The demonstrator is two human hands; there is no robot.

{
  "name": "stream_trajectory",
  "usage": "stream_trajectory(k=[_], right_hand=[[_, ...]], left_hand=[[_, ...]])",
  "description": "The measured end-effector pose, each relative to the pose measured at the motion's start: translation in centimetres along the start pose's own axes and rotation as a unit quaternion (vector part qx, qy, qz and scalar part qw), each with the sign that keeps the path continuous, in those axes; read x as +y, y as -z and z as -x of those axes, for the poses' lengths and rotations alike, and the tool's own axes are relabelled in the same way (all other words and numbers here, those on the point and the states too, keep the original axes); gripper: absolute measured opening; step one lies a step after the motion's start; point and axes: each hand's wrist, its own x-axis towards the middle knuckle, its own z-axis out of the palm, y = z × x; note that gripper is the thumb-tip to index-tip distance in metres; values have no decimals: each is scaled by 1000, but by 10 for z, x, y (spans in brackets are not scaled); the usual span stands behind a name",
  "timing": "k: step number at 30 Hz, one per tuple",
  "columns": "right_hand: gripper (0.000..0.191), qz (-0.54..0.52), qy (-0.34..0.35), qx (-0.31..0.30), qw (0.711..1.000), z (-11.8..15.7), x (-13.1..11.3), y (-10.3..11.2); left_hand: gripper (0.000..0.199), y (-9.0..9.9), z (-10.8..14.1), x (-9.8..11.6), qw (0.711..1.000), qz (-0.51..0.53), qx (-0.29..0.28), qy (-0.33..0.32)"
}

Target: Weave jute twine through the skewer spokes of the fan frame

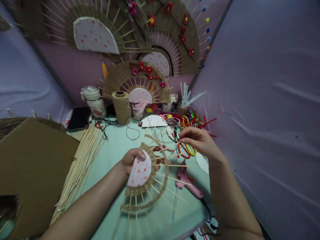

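My left hand (133,159) grips a half-round woven fan (153,166) by its pink spotted centre, thumb on top and fingers behind it. Thin wooden sticks fan out from that centre, and two bands of twine are woven through them. Up at the fan's right side, my right hand (196,138) has its thumb and forefinger pinched together near a stick tip. What lies in that pinch is too small to make out; a thin strand seems to run from there toward the fan. Just under the right hand are scissors (184,151) with red and yellow handles.
A pink glue gun (186,180) lies at the right. Behind stand a twine spool (121,108), a lidded jar (93,101) and a cup of glue sticks (183,107). Bundled wooden sticks (77,160) and cardboard (37,160) are at left. Finished fans (112,81) line the back wall.
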Motion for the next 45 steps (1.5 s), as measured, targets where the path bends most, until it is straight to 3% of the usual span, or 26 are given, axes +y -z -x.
stream_trajectory(k=[3, 7, 16, 21, 28, 34, 39, 42, 45], right_hand=[[16, -12, -16, -25, 999, -1, -1, 4], [12, -21, -12, -12, 1000, -4, 5, 1], [7, -17, -18, 129, 991, -8, 30, -63], [11, -81, -63, 140, 985, -10, 29, -77], [15, -83, -75, 123, 986, -9, 30, -73], [20, -88, -79, 121, 986, -11, 39, -64], [23, -52, -56, 74, 994, -14, 40, -41], [23, -36, -26, 18, 999, -15, 34, -21], [22, -35, -11, 6, 999, -18, 26, -9]], left_hand=[[71, -1, 0, -1, 1000, 14, -13, 23], [72, -5, 0, 0, 999, 29, -20, 39], [65, -13, -1, -3, 998, 20, -22, 47], [62, -10, 0, -3, 999, 5, -8, 44], [68, -3, -1, -7, 999, 1, -38, 34], [65, -8, -3, -8, 999, 19, -44, 24], [61, -12, -5, -8, 999, 27, -44, 6], [57, -5, -5, -9, 998, 34, -43, 11], [53, 4, -5, -11, 999, 26, -29, 22]])
